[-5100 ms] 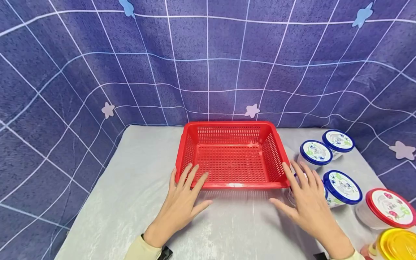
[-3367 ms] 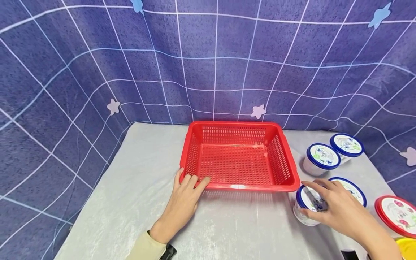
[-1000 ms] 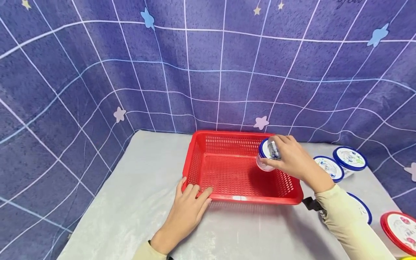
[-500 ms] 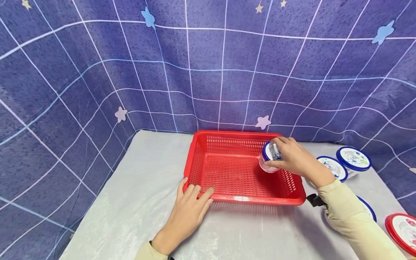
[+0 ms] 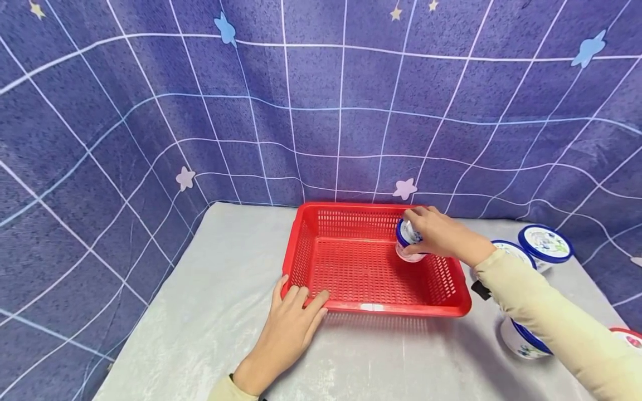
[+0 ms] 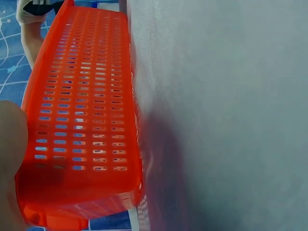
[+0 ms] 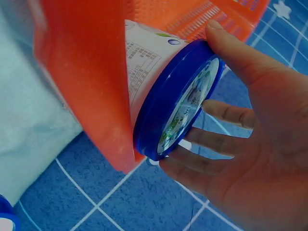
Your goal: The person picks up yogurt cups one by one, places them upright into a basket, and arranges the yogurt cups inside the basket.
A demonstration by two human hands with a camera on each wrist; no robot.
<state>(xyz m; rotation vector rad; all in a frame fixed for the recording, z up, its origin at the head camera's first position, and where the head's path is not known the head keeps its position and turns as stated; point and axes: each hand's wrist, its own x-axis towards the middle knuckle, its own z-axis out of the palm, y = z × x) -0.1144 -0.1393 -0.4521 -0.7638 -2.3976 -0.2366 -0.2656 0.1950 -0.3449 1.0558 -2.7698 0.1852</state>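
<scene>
A red perforated plastic basket [image 5: 371, 307] stands on the pale table. My left hand [image 5: 288, 326] grips its front-left corner, fingers bent over the rim. In the basket's back-right part, my right hand [image 5: 443, 234] holds a round white tub [image 5: 407, 252] with a blue lid, tilted slightly. In the right wrist view, the thumb and fingers span the edge of the blue lid [image 7: 168, 96], and the basket wall [image 7: 96, 91] hides part of the tub. Whether the tub touches the basket floor I cannot tell. The left wrist view shows the basket's slotted side [image 6: 91, 185].
Right of the basket stand more blue-lidded tubs, one at the back [image 5: 546, 243], one partly behind the forearm [image 5: 514, 249], one nearer [image 5: 524, 345]. A red-lidded tub [image 5: 629, 336] shows at the right edge. A blue grid-patterned curtain [image 5: 321, 111] hangs behind.
From near the basket's front-right corner, my right hand reached the nearest blue-lidded tub, then carried it over into the basket. My left hand closed on the rim. Lately the tub shifted slightly left.
</scene>
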